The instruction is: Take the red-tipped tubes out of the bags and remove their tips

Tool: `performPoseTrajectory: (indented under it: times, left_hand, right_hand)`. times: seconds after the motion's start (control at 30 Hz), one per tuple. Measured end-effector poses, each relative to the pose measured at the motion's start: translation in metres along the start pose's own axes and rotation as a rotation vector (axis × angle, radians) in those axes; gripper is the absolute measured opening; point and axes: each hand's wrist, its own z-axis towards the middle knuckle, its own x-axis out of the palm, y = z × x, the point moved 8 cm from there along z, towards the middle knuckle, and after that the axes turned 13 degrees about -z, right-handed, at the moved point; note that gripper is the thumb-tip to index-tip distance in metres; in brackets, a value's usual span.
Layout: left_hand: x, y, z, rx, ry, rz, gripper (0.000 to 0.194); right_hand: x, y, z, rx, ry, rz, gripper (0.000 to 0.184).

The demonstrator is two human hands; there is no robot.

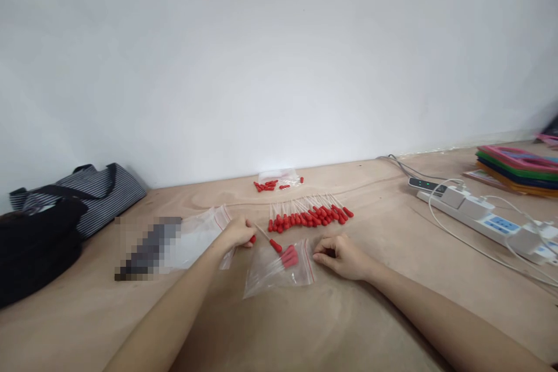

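My left hand (238,232) is closed on a red-bulbed dropper; its red end shows under the fingers and the rest is hidden. Another dropper (275,246) with a clear stem lies slanted just right of that hand, at the upper edge of a clear zip bag (261,279). Inside this bag are several droppers (289,256), their red bulbs toward the red-lined mouth on the right. My right hand (340,256) rests on the table beside that mouth, fingers curled, with nothing visible in them. Beyond both hands lies a row of droppers (311,218), bulbs toward me.
Loose red bulbs (265,186) lie by a clear bag (279,175) near the wall. Flat zip bags (196,238) and a pixelated dark object (150,247) are left. Further left sits a striped bag (108,197). A power strip (492,221) with cables and stacked coloured frames (518,168) stand right.
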Motion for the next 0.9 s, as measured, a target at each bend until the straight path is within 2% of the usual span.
performPoseTrajectory:
  times: [0.13, 0.37, 0.47, 0.6, 0.77, 0.9]
  left_hand:
    - [0.008, 0.004, 0.008, 0.016, -0.005, 0.092, 0.019]
    - [0.001, -0.011, 0.016, 0.067, -0.165, 0.202, 0.036]
    - [0.001, -0.014, 0.025, 0.074, -0.18, 0.221, 0.032]
    - [0.001, -0.017, 0.041, 0.078, -0.175, 0.232, 0.018]
    - [0.002, -0.028, 0.06, 0.122, -0.219, 0.229, 0.028]
    - [0.001, -0.033, 0.062, 0.168, -0.257, 0.21, 0.027]
  right_hand:
    - [0.001, -0.001, 0.0, -0.004, 0.01, 0.017, 0.015]
    - [0.002, -0.004, 0.0, -0.016, 0.004, 0.006, 0.015]
    - [0.002, -0.004, 0.0, -0.016, 0.005, 0.006, 0.014]
    - [0.004, -0.004, 0.0, -0.004, 0.017, 0.003, 0.013]
    - [0.003, -0.005, 0.001, -0.004, 0.016, 0.019, 0.013]
    - [0.002, -0.004, 0.001, -0.014, 0.012, 0.019, 0.013]
